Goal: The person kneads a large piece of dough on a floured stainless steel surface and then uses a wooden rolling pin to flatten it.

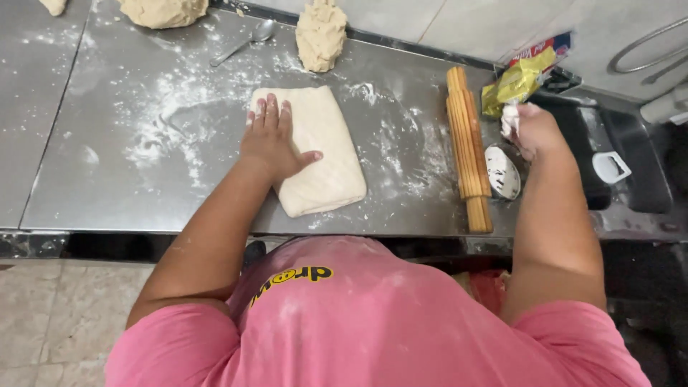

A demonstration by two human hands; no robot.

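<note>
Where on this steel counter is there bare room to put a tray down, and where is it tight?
The widest free patch is the floured steel counter left of the folded dough slab, below the spoon. A narrower strip lies between slab and ridged rolling pin. Right of the pin is crowded: a small bowl, yellow packet and the right hand. The left hand presses the slab.

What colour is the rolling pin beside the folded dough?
The rolling pin is light orange-brown wood with lengthwise ridges, seen in the head view.
</note>
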